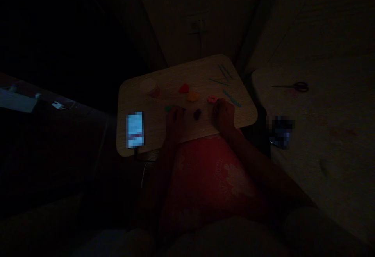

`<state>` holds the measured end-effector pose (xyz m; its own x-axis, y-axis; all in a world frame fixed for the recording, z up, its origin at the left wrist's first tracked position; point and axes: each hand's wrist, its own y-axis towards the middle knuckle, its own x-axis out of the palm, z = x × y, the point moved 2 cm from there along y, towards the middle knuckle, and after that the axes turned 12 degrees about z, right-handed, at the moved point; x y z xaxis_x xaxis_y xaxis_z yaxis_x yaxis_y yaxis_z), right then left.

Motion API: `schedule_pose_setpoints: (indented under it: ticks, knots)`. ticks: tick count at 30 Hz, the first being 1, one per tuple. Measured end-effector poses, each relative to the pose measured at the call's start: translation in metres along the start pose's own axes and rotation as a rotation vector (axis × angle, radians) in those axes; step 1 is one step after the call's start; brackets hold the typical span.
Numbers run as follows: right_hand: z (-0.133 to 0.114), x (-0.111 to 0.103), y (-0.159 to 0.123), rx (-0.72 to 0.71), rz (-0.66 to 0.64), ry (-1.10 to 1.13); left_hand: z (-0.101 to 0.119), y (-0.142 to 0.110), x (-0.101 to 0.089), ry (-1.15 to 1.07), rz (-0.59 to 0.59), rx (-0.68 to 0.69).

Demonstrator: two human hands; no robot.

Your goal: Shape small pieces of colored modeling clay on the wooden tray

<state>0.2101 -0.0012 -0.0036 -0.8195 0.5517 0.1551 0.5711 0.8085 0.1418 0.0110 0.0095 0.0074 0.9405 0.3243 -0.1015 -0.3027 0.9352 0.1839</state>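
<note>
In dim light, my left hand (175, 122) rests on the small wooden table (155, 132) with its fingers curled. A green lump (168, 108) lies by its fingertips; whatever the fingers hold is too dark to make out. My right hand (225, 114) is closed at the table's right side, its contents hidden. Just beyond its knuckles sits a pink ring-shaped piece (211, 99) that looks like modelling clay. Between the hands is a dark purple lump (197, 113). Farther back lie a yellow lump (192, 96) and a red lump (184, 88).
A blue-green flat tool (232, 98) and several thin sticks (224, 73) lie at the right. A clear tub (149, 87) stands back left, near a lit phone (135, 130). Scissors (293, 86) lie on the pale surface to the right. A red cloth (202, 171) is below the table edge.
</note>
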Motion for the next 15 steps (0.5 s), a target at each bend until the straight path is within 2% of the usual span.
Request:
schedule_pose_setpoints:
  ticks: [10, 15]
  knots:
    - [0.0018, -0.0023, 0.0062, -0.101, 0.043, -0.004, 0.0024, 0.0006, 0.0002, 0.018, -0.028, 0.083]
    - [-0.0003, -0.0004, 0.0056, -0.106, -0.031, 0.006, 0.0047, 0.0001, 0.0001, 0.014, -0.034, 0.094]
